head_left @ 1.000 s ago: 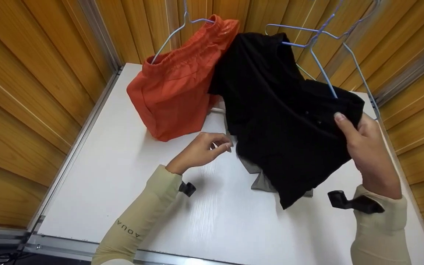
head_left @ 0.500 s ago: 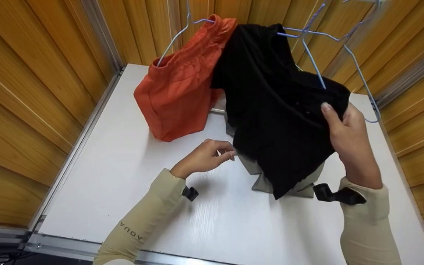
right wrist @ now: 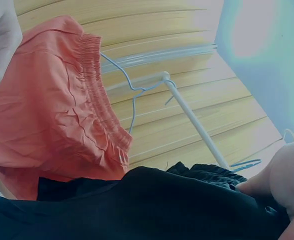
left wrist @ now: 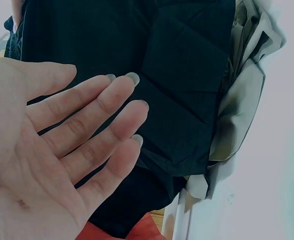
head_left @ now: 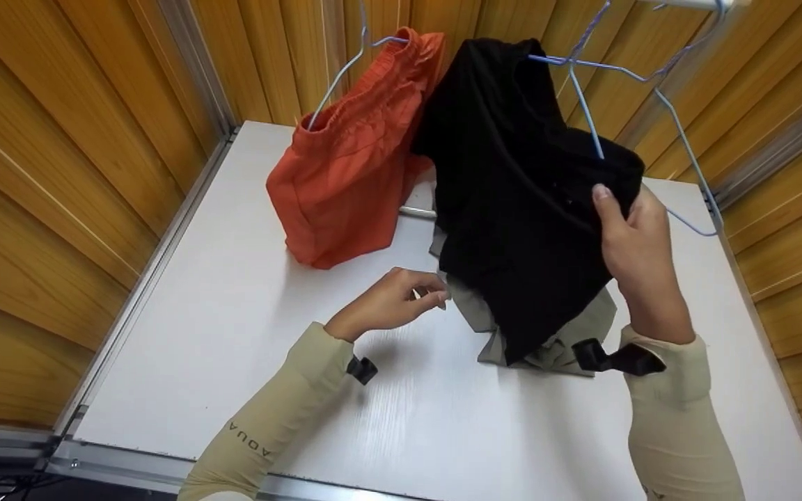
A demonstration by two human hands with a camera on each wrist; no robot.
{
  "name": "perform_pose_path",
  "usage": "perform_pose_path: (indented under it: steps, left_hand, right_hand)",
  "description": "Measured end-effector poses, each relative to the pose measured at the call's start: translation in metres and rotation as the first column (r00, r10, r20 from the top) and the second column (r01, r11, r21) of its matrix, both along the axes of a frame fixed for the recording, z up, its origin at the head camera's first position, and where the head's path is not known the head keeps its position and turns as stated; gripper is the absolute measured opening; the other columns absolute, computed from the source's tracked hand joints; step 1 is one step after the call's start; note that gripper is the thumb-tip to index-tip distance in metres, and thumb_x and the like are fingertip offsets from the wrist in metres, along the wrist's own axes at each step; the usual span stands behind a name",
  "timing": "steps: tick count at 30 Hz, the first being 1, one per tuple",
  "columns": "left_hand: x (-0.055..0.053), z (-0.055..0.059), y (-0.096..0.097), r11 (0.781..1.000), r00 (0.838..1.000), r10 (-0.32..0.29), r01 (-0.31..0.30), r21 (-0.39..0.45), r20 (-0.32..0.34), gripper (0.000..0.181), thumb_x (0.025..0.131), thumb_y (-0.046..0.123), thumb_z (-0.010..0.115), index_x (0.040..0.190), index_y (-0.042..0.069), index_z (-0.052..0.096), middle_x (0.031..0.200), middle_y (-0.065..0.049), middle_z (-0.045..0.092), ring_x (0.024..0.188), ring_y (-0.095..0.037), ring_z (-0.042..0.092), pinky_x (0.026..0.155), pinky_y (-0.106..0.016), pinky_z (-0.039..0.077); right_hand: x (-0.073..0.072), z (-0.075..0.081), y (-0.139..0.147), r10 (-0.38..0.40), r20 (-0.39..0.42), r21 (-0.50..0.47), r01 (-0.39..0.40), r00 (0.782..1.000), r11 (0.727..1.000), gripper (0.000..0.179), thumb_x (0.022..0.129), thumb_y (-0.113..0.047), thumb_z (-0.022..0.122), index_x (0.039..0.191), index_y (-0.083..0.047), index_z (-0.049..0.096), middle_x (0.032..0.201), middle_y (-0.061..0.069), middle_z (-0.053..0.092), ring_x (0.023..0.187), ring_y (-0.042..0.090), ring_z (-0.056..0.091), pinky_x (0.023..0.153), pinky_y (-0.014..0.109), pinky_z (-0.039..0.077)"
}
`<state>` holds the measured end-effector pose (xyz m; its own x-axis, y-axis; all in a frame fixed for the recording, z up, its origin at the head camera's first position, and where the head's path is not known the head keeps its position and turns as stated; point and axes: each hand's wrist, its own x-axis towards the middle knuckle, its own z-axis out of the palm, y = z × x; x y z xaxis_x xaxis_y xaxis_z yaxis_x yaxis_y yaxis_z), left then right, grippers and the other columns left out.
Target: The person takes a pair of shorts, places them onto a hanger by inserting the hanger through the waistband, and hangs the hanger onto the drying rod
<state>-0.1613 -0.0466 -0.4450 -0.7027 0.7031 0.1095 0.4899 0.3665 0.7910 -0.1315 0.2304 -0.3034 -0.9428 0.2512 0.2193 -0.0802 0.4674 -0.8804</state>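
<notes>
Black shorts [head_left: 519, 229] hang from a blue wire hanger [head_left: 585, 104], tilted, with one end of the hanger inside the waistband. My right hand [head_left: 638, 236] grips the waistband at its right end, thumb on the outer cloth. In the right wrist view the dark waistband [right wrist: 212, 175] runs up to the thumb. My left hand [head_left: 397, 299] is beside the lower left edge of the shorts, fingers loosely bent and holding nothing. The left wrist view shows its palm [left wrist: 52, 150] with relaxed fingers in front of the black cloth.
Orange-red shorts [head_left: 345, 174] hang on another wire hanger [head_left: 345, 69] at the left. A grey-green garment [head_left: 561, 341] lies behind and under the black shorts on the white table [head_left: 234, 362]. A bare wire hanger [head_left: 690, 153] hangs at right; a white rail [right wrist: 194, 120] runs overhead.
My right hand has moved left and up with the black shorts and their hanger, showing more of the grey-green garment. My left hand has shifted slightly right and down.
</notes>
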Motion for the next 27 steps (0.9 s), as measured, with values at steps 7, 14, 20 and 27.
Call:
perform_pose_path:
  steps: [7, 14, 20, 27]
  left_hand:
    - [0.001, -0.001, 0.0, 1.0, 1.0, -0.001, 0.001, -0.001, 0.015, 0.018, 0.099, 0.024, 0.055, 0.1, 0.016, 0.071, 0.089, 0.006, 0.072, 0.084, -0.005, 0.063, 0.073, -0.023, 0.05]
    - [0.002, -0.001, 0.001, 1.0, 1.0, -0.002, 0.002, -0.001, 0.011, 0.017, 0.099, 0.024, 0.055, 0.1, 0.016, 0.07, 0.088, 0.006, 0.072, 0.084, -0.005, 0.063, 0.074, -0.023, 0.05]
    - [0.003, -0.002, 0.002, 1.0, 1.0, -0.011, 0.011, 0.007, 0.029, 0.017, 0.098, 0.021, 0.055, 0.099, 0.015, 0.071, 0.089, 0.005, 0.072, 0.084, -0.005, 0.063, 0.074, -0.023, 0.051]
    - [0.003, -0.001, 0.003, 1.0, 0.999, -0.016, 0.016, 0.008, 0.029, 0.018, 0.098, 0.02, 0.054, 0.097, 0.017, 0.071, 0.088, 0.006, 0.071, 0.084, -0.004, 0.063, 0.075, -0.023, 0.05]
  right_hand:
    - [-0.008, -0.002, -0.01, 0.002, 0.012, 0.039, -0.002, 1.0, 0.999, 0.031, 0.101, -0.029, 0.048, 0.121, -0.007, 0.056, 0.114, -0.002, 0.055, 0.106, 0.006, 0.048, 0.094, 0.021, 0.035]
    - [-0.014, -0.006, -0.021, 0.026, 0.02, 0.086, -0.028, 0.999, 0.996, 0.04, 0.102, -0.029, 0.045, 0.132, -0.004, 0.051, 0.13, 0.007, 0.054, 0.121, 0.011, 0.045, 0.104, 0.027, 0.032]
    - [-0.018, -0.01, -0.03, 0.027, 0.026, 0.083, -0.029, 0.999, 0.996, 0.042, 0.102, -0.028, 0.045, 0.134, -0.001, 0.048, 0.137, 0.013, 0.051, 0.128, 0.018, 0.043, 0.109, 0.036, 0.03]
    - [-0.02, -0.012, -0.039, 0.03, 0.055, 0.056, -0.033, 0.998, 0.998, 0.045, 0.103, -0.031, 0.043, 0.135, 0.0, 0.045, 0.138, 0.014, 0.049, 0.128, 0.019, 0.042, 0.11, 0.038, 0.03]
